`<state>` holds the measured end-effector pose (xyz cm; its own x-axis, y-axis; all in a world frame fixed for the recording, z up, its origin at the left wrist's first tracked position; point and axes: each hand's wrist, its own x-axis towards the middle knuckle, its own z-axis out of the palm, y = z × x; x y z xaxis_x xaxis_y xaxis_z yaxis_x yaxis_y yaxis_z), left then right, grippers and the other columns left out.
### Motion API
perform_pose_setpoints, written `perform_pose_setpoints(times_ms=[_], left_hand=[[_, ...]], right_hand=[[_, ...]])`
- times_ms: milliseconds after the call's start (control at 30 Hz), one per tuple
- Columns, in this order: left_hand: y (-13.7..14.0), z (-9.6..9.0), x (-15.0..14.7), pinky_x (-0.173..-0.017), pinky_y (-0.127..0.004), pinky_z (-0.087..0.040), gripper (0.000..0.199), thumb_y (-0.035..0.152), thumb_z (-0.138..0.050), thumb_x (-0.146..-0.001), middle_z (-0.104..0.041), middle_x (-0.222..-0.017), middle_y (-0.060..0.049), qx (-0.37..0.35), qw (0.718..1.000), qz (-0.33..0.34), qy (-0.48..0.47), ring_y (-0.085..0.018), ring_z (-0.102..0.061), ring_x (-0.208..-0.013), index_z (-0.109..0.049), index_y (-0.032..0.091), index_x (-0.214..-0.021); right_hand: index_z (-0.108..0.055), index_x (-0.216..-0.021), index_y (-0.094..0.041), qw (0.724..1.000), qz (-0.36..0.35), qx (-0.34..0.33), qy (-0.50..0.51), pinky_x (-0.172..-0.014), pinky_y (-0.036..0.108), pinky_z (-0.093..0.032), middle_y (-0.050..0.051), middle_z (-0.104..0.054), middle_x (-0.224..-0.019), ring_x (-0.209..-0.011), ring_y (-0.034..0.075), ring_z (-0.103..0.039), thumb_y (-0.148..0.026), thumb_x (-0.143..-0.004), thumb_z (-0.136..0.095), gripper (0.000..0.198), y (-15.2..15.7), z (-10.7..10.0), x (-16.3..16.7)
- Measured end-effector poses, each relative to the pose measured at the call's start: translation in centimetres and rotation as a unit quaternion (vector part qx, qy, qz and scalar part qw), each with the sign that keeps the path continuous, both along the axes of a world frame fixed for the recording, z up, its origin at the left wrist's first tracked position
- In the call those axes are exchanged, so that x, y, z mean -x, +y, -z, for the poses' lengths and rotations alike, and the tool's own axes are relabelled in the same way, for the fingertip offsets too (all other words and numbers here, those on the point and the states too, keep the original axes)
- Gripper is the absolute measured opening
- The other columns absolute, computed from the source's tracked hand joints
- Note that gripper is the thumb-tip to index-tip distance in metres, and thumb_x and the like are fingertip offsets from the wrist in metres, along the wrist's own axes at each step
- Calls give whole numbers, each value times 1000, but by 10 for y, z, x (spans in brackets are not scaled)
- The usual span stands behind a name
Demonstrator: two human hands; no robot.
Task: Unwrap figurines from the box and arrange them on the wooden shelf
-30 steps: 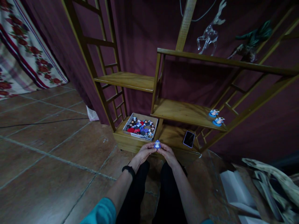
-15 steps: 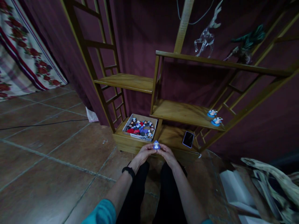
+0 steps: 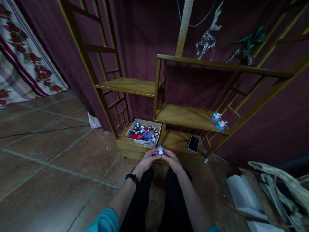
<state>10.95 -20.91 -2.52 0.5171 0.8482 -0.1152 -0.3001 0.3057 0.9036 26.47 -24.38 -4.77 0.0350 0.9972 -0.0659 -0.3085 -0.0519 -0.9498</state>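
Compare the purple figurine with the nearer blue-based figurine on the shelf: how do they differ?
Colour: the purple figurine has a purple base, the blue-based figurine a blue one. Support: the purple figurine is held between the left hand and right hand; the blue-based figurine stands on the shelf, near its right end. Both are small with white parts.

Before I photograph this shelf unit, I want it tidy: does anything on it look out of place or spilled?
Only the phone on the bottom shelf looks slightly odd, being no ornament. The figurines in the box are jumbled, but none looks spilled; the held purple figurine looks upright.
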Motion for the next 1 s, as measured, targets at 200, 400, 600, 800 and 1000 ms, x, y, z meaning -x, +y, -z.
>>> perform_pose_setpoints(times_ms=[200,400,600,800,1000], left_hand=[[-1,-2,-1,-81,-30,-41,44,23,-76,-57,-67,-94,-11,0,1000,8,7,-19,-60,-85,-64,11,-98],[-1,-3,-3,-81,-30,-41,44,22,-77,-56,-67,-93,-10,2,1000,9,14,-18,-60,-84,-65,12,-97],[-3,-4,-3,-82,-30,-41,42,22,-76,-57,-66,-92,-10,-3,1000,7,25,-18,-60,-84,-65,12,-97],[-4,-8,-2,-85,-32,-40,41,23,-75,-58,-67,-91,-10,-25,999,9,40,-19,-60,-86,-65,13,-96],[-6,-13,-7,-88,-33,-40,41,26,-75,-57,-67,-98,-9,-22,998,11,52,-21,-59,-94,-66,15,-96]], right_hand=[[-58,-106,-20,1000,7,6,-4,-91,40,-40,6,-63,-109,-102,22,-56,-28,-58,-73,51,0,1,-1],[-59,-104,-21,1000,1,-11,-15,-91,38,-39,5,-63,-107,-101,22,-55,-27,-60,-72,46,-2,-4,-1],[-60,-102,-22,1000,4,-16,-10,-89,38,-40,4,-64,-105,-98,22,-56,-29,-59,-73,46,-3,-6,-1],[-60,-102,-20,1000,3,-1,9,-86,38,-42,5,-65,-100,-94,22,-58,-33,-57,-74,49,-6,-9,-1],[-63,-96,-21,1000,18,-16,9,-85,38,-42,3,-66,-93,-86,20,-59,-34,-54,-76,45,-8,-21,-2]])
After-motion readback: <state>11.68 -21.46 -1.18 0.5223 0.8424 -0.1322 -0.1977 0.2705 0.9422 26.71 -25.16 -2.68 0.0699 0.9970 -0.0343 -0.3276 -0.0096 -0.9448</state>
